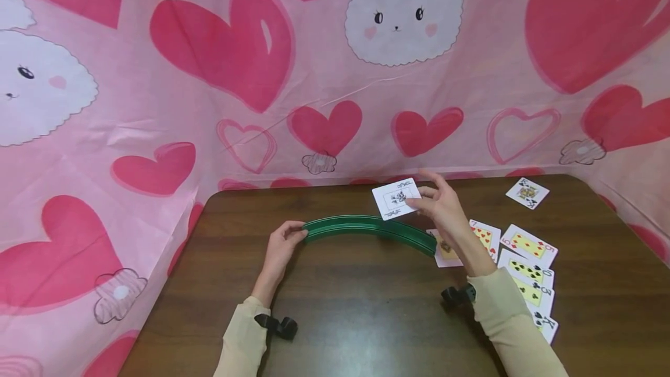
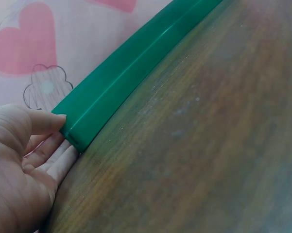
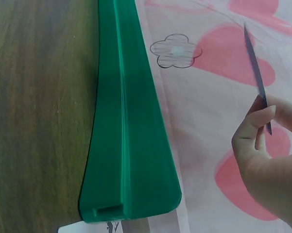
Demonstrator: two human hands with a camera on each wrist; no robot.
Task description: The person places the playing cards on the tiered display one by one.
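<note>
A curved green playing card holder (image 1: 361, 225) stands on the table, its grooved side towards me. My left hand (image 1: 280, 249) pinches its left end, thumb in front and fingers behind, as the left wrist view shows. Between thumb and fingers, my right hand (image 1: 444, 205) holds a white playing card (image 1: 388, 196) with a black figure, apparently a joker. The card is tilted above the right half of the holder, and the right wrist view has the card (image 3: 255, 68) edge-on. No cards show in the visible groove. By the holder's right end lies a face card (image 1: 446, 256), partly covered by it.
To the right lie several face-up cards: a seven of hearts (image 1: 487, 237) partly behind my right wrist, a diamond card (image 1: 531, 245), and overlapping black cards (image 1: 526, 269) below. One king (image 1: 527, 192) lies alone near the back edge. A pink heart-patterned cloth (image 1: 324, 74) hangs behind the table.
</note>
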